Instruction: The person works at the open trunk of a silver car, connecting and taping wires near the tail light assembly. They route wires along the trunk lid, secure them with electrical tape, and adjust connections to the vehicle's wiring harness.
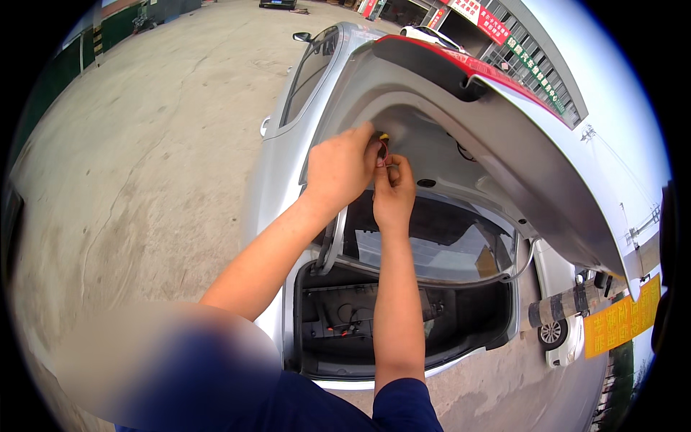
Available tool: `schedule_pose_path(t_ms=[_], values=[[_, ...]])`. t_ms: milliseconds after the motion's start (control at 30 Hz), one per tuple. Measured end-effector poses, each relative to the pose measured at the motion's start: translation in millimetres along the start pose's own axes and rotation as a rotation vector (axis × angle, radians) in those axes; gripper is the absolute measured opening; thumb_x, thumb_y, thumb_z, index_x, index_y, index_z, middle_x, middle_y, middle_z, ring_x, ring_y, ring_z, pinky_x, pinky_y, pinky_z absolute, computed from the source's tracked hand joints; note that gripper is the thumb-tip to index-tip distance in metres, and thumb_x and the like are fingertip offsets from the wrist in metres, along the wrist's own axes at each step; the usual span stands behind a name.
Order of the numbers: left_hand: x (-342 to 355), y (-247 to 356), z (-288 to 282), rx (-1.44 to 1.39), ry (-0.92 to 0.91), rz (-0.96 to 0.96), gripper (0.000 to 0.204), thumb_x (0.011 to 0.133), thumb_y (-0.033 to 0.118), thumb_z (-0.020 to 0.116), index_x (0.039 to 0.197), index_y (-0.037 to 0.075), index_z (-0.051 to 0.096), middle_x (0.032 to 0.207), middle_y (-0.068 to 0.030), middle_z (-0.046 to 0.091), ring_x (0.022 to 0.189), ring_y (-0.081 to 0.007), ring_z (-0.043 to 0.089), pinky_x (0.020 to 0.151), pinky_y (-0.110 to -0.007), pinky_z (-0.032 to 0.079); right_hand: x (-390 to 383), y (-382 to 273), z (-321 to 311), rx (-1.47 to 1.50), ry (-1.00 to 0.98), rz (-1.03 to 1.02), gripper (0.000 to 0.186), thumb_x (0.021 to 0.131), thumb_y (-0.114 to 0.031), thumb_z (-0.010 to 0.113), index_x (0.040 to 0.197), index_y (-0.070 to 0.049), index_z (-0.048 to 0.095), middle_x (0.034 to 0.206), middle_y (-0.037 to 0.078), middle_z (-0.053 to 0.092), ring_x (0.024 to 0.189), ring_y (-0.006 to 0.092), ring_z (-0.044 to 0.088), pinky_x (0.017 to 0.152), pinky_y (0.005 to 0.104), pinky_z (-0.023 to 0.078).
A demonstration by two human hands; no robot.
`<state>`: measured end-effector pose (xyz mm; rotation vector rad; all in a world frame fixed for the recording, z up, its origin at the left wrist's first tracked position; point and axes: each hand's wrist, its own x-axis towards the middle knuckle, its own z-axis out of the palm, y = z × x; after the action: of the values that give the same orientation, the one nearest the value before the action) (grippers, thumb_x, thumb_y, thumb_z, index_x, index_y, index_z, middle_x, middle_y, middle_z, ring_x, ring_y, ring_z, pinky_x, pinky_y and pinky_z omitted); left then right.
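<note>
Both hands are raised to the inner face of the silver car's open trunk lid (pixel 504 151). My left hand (pixel 340 167) is closed, thumb and fingers pinched at the end of a thin wire bundle (pixel 384 150) with red in it. A small yellow piece (pixel 384 137) shows just above the fingertips. Just right of it and slightly lower, my right hand (pixel 394 196) pinches the same wires, its fingers curled. The fingers cover part of what lies between the hands. Beneath my forearms is the open trunk (pixel 461 338), its dark liner holding tools or wires too small to name.
The rear window (pixel 432 245) lies below the lid. A taped pole (pixel 568 306) with a yellow sign (pixel 622 317) stands at the right, beside a white car (pixel 561 345). Concrete ground (pixel 158 158) stretches left. Buildings (pixel 529 50) stand behind. A blurred patch covers the lower left.
</note>
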<state>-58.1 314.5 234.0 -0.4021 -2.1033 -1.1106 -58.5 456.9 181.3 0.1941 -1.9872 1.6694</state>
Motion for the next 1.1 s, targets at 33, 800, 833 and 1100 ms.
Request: schedule_pose_path(t_ms=[33,800,833,1100], values=[[1,3,1,0.017,0.002,-0.016,0.019,0.101,0.024,0.076,0.099,0.008,0.066,0.086,-0.014,0.073,0.081,-0.0425,0.073,0.067,-0.052,0.055,0,1,-1,0.0,-0.002,0.0,0.017,0.111,-0.018,0.071,0.112,-0.004,0.062,0.07,-0.004,0.056,0.066,0.0047,0.043,0.061,0.0269,0.034],[-11,-22,-2,-0.137,-0.223,0.185,0.045,0.099,-0.007,0.066,0.143,0.0,0.068,0.133,-0.0177,0.064,0.123,-0.033,0.066,0.106,-0.041,0.054,-10,-4,-9,0.023,0.089,-0.045,0.025,0.104,-0.027,0.078,0.108,-0.007,0.063,0.064,0.007,0.057,0.057,0.0181,0.05,0.058,0.0373,0.042],[-8,-20,2,-0.15,-0.211,0.168,0.043,0.098,-0.007,0.066,0.14,0.0,0.069,0.132,-0.0172,0.063,0.123,-0.033,0.065,0.105,-0.042,0.055,-10,-3,-10,0.03,0.091,-0.039,0.025,0.104,-0.027,0.078,0.109,-0.007,0.063,0.063,0.007,0.056,0.057,0.0183,0.051,0.058,0.0374,0.042],[-10,-11,30,-0.038,0.048,0.228,0.019,0.096,-0.008,0.066,0.114,-0.002,0.067,0.134,-0.0196,0.059,0.116,-0.0388,0.065,0.094,-0.048,0.057,-14,-11,-12,0.006,0.056,-0.013,0.026,0.105,-0.027,0.076,0.111,-0.006,0.062,0.065,0.006,0.057,0.059,0.0176,0.049,0.059,0.0373,0.042]])
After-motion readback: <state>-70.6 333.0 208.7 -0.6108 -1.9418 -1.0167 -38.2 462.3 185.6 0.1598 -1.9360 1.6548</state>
